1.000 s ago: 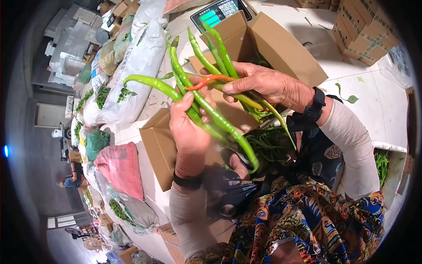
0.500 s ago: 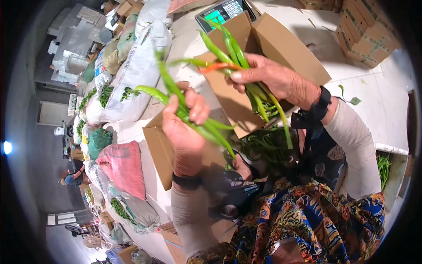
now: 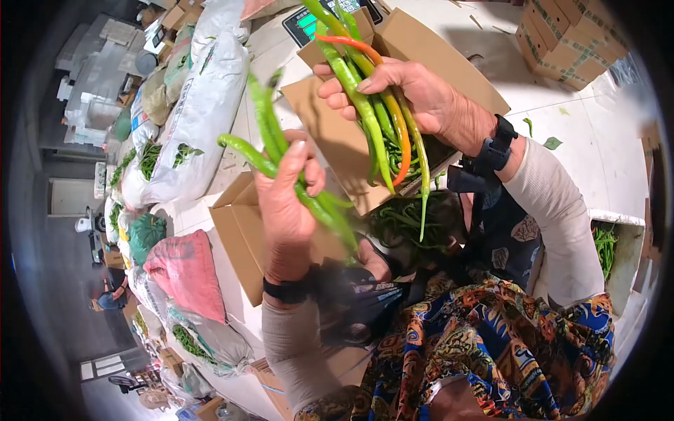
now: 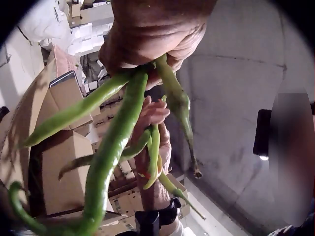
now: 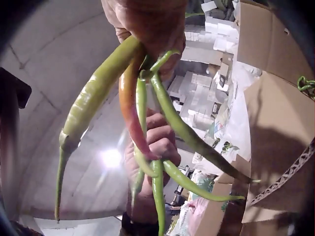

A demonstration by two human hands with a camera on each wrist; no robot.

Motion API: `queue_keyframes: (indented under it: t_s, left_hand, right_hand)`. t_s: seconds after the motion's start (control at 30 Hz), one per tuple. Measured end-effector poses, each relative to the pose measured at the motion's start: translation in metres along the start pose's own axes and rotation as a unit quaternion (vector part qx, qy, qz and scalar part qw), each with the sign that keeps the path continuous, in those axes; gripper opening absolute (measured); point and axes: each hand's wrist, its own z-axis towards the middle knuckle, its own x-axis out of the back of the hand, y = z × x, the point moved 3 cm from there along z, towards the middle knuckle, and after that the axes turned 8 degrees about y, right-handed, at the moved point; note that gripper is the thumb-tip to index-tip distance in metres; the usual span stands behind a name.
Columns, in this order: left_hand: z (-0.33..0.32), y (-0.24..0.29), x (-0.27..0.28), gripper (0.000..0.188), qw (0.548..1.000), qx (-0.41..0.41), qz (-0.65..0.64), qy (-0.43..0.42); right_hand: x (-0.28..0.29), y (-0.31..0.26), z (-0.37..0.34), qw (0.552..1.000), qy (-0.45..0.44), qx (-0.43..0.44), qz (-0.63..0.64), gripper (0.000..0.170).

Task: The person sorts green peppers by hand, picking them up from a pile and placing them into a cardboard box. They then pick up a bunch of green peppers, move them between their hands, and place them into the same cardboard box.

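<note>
In the head view the left hand [image 3: 289, 203] grips several long green peppers [image 3: 268, 126], its fingers curled round their middles. Up and to the right, the right hand [image 3: 414, 95] holds a bunch of green peppers [image 3: 361, 105] with one orange-red pepper [image 3: 401, 133] among them, above an open cardboard box [image 3: 319, 133]. The two bunches are apart. In the left wrist view, green peppers [image 4: 110, 152] hang from the left hand [image 4: 157, 29]. The right wrist view shows the orange pepper [image 5: 130, 105] and green ones below the right hand [image 5: 147, 24].
More peppers [image 3: 414, 221] lie in a dark heap near the lap. A scale [image 3: 302, 24] stands behind the box. White sacks [image 3: 203, 105] and a pink sack [image 3: 186, 270] line the left; stacked cartons [image 3: 569, 42] and a white bin of peppers [image 3: 628, 266] are at the right.
The hands have moved apart. The left hand's peppers no longer cross the right hand's bunch. The right hand's bunch has turned to hang more steeply, with the orange-red pepper now lengthwise along it.
</note>
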Motion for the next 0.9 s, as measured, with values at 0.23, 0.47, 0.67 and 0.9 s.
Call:
queue_keyframes:
  t_s: [0.23, 0.47, 0.67, 0.9]
  left_hand:
    - [0.0, -0.025, -0.028, 0.017, 0.981, -0.014, 0.175, 0.08]
    - [0.002, -0.025, -0.029, 0.018, 0.994, 0.032, 0.089, 0.053]
    - [0.004, -0.028, -0.027, 0.009, 0.993, 0.049, 0.087, 0.059]
    - [0.012, -0.04, -0.023, 0.012, 0.992, 0.025, 0.094, 0.077]
  right_hand:
    - [0.002, 0.01, 0.0, 0.99, 0.089, 0.023, -0.103, 0.047]
    - [0.007, 0.013, -0.002, 0.995, 0.094, -0.008, -0.039, 0.04]
    - [-0.003, 0.019, -0.001, 0.994, 0.096, 0.013, -0.053, 0.036]
    - [0.018, 0.023, 0.008, 0.971, 0.177, 0.056, -0.15, 0.029]
